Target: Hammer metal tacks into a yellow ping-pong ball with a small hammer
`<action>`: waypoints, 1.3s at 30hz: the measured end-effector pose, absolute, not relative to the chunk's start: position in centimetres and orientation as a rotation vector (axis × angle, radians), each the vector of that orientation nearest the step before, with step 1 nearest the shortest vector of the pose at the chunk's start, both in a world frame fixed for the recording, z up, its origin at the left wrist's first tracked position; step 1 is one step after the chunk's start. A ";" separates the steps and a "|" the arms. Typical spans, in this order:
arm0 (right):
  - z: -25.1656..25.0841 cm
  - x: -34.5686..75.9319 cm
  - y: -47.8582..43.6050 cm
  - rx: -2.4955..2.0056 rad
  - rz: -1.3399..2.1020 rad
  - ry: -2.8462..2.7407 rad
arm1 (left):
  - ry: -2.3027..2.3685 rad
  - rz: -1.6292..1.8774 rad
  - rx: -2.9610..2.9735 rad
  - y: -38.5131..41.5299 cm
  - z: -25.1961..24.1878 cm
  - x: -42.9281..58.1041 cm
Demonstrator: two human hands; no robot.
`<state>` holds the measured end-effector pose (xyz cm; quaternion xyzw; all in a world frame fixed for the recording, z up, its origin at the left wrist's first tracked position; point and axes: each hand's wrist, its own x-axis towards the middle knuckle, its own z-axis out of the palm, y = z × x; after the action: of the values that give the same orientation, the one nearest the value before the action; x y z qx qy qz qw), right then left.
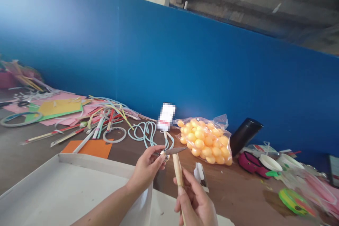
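Observation:
My right hand (194, 199) is closed around a pale wooden stick (178, 173) that points up and away from me. My left hand (147, 167) pinches a small metal tool (169, 152) with a pointed blade, held against the top of the stick. Both hands hover over the near edge of the brown table (233, 190), just above a white tray (66, 190). A clear bag of orange balls (205, 141) lies right behind the hands.
Coiled pale blue tubing (144, 130), coloured paper sheets (59, 107), sticks and rings litter the left of the table. A black cylinder (245, 135), a pink pouch (250, 166), a white bowl (270, 163) and a green reel (293, 201) lie right. A blue wall (185, 60) stands behind.

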<state>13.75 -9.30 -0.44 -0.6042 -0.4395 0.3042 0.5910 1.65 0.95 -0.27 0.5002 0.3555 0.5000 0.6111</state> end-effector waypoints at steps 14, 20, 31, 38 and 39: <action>-1.1 14.0 -9.2 -1.416 0.692 -1.039 | 0.841 1.165 1.128 1.2 -0.7 1.8; -1.2 14.1 -9.1 -1.444 0.690 -1.042 | 0.844 1.172 1.115 1.2 -0.7 1.8; -0.9 14.0 -9.0 -1.425 0.696 -1.017 | 0.870 1.179 1.088 1.2 -0.6 1.9; -0.8 13.9 -9.1 -1.410 0.724 -0.986 | 0.866 1.178 1.085 1.0 -0.6 1.8; -0.8 13.9 -9.1 -1.416 0.726 -0.999 | 0.865 1.180 1.082 1.0 -0.6 1.8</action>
<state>13.92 -9.09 -0.78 -0.6084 -0.4292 0.3120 0.5901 1.77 1.01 -0.61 0.4695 0.3751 0.5121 0.6137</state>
